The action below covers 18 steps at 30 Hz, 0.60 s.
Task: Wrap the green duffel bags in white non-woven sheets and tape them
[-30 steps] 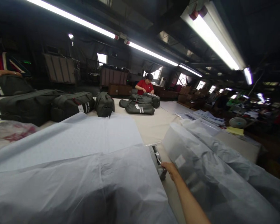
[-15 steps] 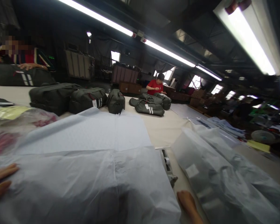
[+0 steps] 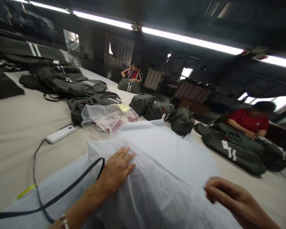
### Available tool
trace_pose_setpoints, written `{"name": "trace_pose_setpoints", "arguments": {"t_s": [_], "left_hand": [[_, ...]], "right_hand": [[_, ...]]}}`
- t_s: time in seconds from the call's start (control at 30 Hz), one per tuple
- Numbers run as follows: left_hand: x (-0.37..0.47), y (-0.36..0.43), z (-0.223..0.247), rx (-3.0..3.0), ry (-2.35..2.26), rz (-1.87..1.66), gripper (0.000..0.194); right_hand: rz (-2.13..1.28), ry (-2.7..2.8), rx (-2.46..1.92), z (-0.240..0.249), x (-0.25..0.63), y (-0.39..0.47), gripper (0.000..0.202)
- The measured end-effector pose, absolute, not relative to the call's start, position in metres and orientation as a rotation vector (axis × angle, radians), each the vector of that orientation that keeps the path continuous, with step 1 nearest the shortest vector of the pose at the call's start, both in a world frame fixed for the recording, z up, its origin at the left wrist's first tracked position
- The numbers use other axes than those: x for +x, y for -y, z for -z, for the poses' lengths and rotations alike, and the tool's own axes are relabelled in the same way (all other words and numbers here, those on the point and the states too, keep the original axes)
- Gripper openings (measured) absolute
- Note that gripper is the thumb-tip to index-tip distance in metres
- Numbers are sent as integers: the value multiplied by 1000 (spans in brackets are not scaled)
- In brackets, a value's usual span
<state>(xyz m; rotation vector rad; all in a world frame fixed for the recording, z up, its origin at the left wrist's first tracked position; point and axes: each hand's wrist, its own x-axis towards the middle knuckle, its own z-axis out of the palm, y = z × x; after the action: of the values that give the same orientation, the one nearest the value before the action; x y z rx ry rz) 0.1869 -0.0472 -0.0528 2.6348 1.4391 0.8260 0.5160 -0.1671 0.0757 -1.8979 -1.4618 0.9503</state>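
Note:
My left hand (image 3: pixel 118 167) lies flat with fingers apart on a whitish, translucent plastic bag (image 3: pixel 154 187), pressing its surface. What lies under the plastic shows only as a darker shape. At the right edge of the plastic, my right hand (image 3: pixel 225 194) has its fingers curled closed, slightly blurred. Whether anything is inside that curl is hidden. Pale blue-white sheets (image 3: pixel 166 136) spread out beneath and beyond the bag. A dark strap or cord (image 3: pixel 71 186) arcs beside my left wrist.
Dark green duffel bags (image 3: pixel 183 122) with white stripes stand beyond the sheets, more (image 3: pixel 78 84) at left. A clear bag with pink-red contents (image 3: pixel 109 117) and a white power strip (image 3: pixel 61 134) lie left. One person (image 3: pixel 249 122) in red handles bags at right; another (image 3: pixel 133 74) works farther back.
The view has swung left. My left hand, earlier at the plastic's left edge, now shows fully with its palm on it. My right hand stays closed and appears higher in view.

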Motion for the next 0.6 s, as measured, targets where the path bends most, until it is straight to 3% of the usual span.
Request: {"name": "trace_pose_setpoints", "arguments": {"t_s": [0.1, 0.27, 0.43, 0.6], "left_hand": [[183, 46, 51, 2646, -1392, -840, 38], [182, 44, 53, 2617, -1373, -944, 46], [182, 43, 60, 2591, -1387, -1062, 48], [182, 41, 62, 2632, -1397, -1090, 48]], "right_hand": [[-1381, 1721, -1725, -91, 442, 96, 33], [-1741, 2002, -1623, -52, 379, -15, 28], [-1716, 2280, -1877, -32, 376, -55, 27], [-1426, 2568, -2009, -41, 358, -63, 20]]}}
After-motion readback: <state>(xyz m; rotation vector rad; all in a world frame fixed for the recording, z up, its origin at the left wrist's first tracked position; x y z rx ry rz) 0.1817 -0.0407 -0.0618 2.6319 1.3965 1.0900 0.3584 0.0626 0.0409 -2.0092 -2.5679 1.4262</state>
